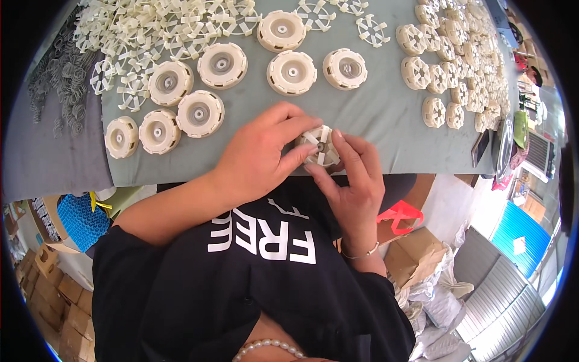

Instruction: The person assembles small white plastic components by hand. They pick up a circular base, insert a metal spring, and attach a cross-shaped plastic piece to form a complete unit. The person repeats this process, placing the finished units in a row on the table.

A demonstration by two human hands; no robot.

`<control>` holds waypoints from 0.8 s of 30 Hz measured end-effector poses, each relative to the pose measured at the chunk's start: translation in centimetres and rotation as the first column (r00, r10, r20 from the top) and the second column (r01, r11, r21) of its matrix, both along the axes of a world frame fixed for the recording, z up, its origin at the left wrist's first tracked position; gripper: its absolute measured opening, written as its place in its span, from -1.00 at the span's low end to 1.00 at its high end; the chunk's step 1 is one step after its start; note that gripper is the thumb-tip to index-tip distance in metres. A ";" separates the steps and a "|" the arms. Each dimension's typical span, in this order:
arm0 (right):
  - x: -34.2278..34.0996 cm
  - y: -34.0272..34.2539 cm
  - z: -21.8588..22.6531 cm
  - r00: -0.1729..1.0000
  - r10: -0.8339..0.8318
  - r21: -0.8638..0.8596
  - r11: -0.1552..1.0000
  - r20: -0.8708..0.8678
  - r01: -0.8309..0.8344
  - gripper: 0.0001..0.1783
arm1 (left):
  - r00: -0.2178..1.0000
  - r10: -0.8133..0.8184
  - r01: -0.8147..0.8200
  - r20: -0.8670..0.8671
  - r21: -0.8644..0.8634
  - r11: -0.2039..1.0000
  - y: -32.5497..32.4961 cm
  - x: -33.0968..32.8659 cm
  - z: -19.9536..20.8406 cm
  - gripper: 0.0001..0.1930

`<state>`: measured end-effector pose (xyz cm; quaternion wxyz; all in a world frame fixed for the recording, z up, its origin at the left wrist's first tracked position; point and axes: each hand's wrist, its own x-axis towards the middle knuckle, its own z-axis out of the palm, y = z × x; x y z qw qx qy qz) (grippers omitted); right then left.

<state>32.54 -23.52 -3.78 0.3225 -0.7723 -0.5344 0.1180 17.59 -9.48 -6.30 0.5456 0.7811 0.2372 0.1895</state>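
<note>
Close to the table's front edge, my left hand (pixel 265 148) and my right hand (pixel 354 178) both grip a cream plastic wheel-shaped part (pixel 322 146). A lighter spoked clip ring lies across its top, and the fingers press on it from both sides. Beyond my hands sit several round cream housings, among them one (pixel 292 73) with a plain centre and another (pixel 345 69) with a metal spring coiled inside. More such housings (pixel 201 113) stand to the left of my left hand.
Loose spoked clip rings (pixel 157 30) are heaped at the far left, beside a pile of metal springs (pixel 60 78). Many assembled wheel-shaped parts (pixel 449 66) crowd the right side. A phone (pixel 480 148) lies at the right edge. Cardboard boxes (pixel 415 256) stand below.
</note>
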 end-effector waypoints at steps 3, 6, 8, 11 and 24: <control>-0.4 -0.3 -0.8 0.995 -0.001 0.006 1.000 0.096 0.001 -0.33 | 1.000 0.014 -0.012 -0.027 0.048 0.999 0.0 0.3 0.1 -0.56; -0.3 -0.5 -0.4 1.000 0.010 -0.050 0.999 0.021 -0.009 -0.35 | 0.999 0.020 -0.015 -0.044 0.122 0.992 -0.8 0.2 0.2 -0.54; 1.6 0.4 0.5 0.999 0.014 -0.022 1.000 0.046 -0.012 -0.38 | 1.000 -0.003 0.003 -0.001 0.132 0.991 -0.1 0.2 0.1 -0.52; 7.4 1.5 1.5 0.971 -0.125 0.115 0.988 0.205 0.103 -0.47 | 0.997 0.025 -0.039 0.066 0.223 0.974 0.1 0.4 0.7 -0.51; 12.8 13.2 -0.4 0.914 -0.143 -0.045 0.984 0.379 0.173 -0.67 | 0.907 0.105 0.176 -0.407 0.594 0.785 0.9 9.3 1.9 -0.48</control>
